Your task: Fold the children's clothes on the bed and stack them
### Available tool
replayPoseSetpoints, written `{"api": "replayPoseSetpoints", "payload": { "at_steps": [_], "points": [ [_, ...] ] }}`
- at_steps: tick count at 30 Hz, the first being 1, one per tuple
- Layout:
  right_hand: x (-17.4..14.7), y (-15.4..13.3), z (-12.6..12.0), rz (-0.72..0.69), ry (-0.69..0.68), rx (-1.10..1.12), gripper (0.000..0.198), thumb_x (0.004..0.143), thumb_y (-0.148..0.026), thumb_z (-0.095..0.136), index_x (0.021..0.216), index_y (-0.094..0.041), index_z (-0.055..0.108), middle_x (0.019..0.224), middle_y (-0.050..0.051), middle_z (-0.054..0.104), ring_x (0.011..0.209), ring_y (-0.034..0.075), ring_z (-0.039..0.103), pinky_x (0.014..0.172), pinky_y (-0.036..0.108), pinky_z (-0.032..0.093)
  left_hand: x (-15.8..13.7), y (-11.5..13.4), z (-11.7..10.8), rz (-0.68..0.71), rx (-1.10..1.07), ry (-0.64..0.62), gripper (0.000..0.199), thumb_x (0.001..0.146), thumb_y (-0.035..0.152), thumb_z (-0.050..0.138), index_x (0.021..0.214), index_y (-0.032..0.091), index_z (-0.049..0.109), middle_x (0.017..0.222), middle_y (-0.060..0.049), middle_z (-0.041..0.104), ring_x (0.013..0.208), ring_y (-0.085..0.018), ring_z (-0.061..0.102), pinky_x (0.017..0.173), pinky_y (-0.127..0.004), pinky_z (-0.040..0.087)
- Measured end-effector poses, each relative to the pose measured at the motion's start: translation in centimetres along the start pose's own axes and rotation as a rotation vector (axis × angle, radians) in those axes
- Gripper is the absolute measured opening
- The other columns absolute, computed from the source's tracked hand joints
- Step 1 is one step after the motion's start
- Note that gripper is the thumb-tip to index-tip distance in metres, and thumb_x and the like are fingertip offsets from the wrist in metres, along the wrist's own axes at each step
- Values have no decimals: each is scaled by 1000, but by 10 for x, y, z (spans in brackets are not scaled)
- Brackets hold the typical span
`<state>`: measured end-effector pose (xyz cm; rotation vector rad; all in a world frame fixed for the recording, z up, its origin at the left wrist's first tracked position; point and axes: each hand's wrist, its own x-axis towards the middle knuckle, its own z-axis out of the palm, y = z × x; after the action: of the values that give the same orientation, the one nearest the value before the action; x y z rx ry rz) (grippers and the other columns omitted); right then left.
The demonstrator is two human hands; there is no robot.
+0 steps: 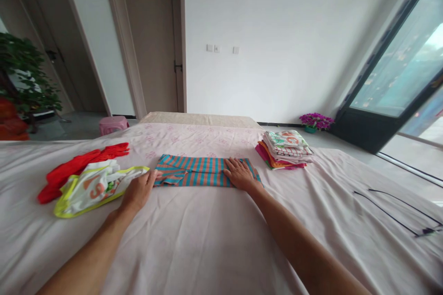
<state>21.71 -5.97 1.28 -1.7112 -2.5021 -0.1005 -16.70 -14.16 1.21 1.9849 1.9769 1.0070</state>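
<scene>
A teal-and-orange striped garment (204,173) lies folded into a long flat strip on the bed in front of me. My right hand (239,174) rests flat on its right part, fingers stretched out and a little apart. At the strip's left end, my left hand (141,188) has its fingers closed together on the edge of the cloth; the fingertips are partly hidden. Just left of that hand lies a crumpled white printed garment with yellow-green trim (98,186). Behind it is a bunched red garment (69,170).
A stack of folded clothes (285,147) stands to the right of the striped garment. Thin black cords or rods (391,214) lie on the pale bedsheet (194,235) at far right. Beyond the bed are a pink stool (113,123) and purple flowers (315,121).
</scene>
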Motion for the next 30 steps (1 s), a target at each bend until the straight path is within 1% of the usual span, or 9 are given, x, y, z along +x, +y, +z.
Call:
{"api": "replayPoseSetpoints", "payload": {
  "at_steps": [3, 6, 9, 11, 14, 21, 23, 25, 30],
  "points": [
    [-3, 7, 0, 31, 22, -36, 54, 101, -50, 25, 148, -26, 39, 157, 8, 33, 147, 25, 23, 119, 48, 13, 0, -6, -7, -62, 86, 97, 44, 96, 45, 32, 106, 23, 69, 101, -4, 76, 95, -22, 70, 84, -30, 52],
    [-4, 7, 3, 67, 43, -60, 56, 101, -51, 24, 148, -25, 39, 157, 8, 34, 146, 24, 24, 118, 47, 14, -2, 2, -3, 100, 97, 134, 44, 97, 42, 32, 115, 22, 67, 114, -6, 73, 107, -21, 66, 93, -31, 49],
    [-2, 5, 5, 78, 42, -70, 57, 101, -52, 24, 149, -26, 37, 157, 8, 33, 146, 24, 25, 118, 46, 14, -7, 16, 8, 360, 113, 32, 50, 99, 43, 31, 136, 20, 54, 140, -7, 57, 131, -19, 51, 110, -34, 39],
    [-2, 6, 5, 79, 39, -75, 57, 101, -52, 24, 150, -27, 36, 158, 7, 32, 146, 24, 25, 118, 45, 15, -11, 21, 16, 435, 200, -98, 54, 98, 47, 34, 144, 21, 46, 149, -7, 48, 139, -22, 41, 114, -41, 33],
    [-3, 13, 6, 115, 24, -101, 56, 101, -50, 23, 151, -27, 35, 158, 7, 32, 146, 24, 25, 118, 46, 16, -15, 21, 24, 437, 348, -211, 57, 95, 51, 40, 146, 25, 44, 154, -8, 41, 143, -28, 35, 115, -51, 29],
    [-10, 41, 6, 237, -55, -58, 54, 102, -45, 21, 152, -27, 31, 160, 7, 25, 147, 26, 19, 114, 51, 21, -17, 14, 25, 453, 378, -219, 57, 95, 51, 41, 147, 29, 41, 156, -8, 36, 145, -29, 31, 115, -51, 25],
    [-10, 46, 3, 295, -24, 44, 55, 101, -44, 25, 151, -23, 33, 160, 10, 26, 146, 26, 23, 115, 49, 20, -16, 14, 26, 452, 363, -217, 56, 95, 50, 41, 147, 30, 42, 156, -8, 37, 144, -29, 31, 115, -51, 25],
    [-9, 53, -2, 368, 32, 229, 52, 98, -39, 36, 146, -19, 41, 155, 13, 36, 141, 26, 33, 114, 45, 24, -16, 13, 27, 446, 347, -215, 55, 95, 49, 42, 147, 29, 42, 156, -8, 37, 144, -28, 32, 115, -51, 24],
    [-9, 74, -21, 481, 112, 510, 37, 86, -25, 53, 120, -17, 66, 120, 13, 67, 115, 26, 59, 97, 34, 43, -15, 11, 29, 425, 311, -191, 53, 95, 47, 43, 144, 30, 46, 153, -7, 42, 142, -28, 36, 115, -51, 26]
  ]
}}
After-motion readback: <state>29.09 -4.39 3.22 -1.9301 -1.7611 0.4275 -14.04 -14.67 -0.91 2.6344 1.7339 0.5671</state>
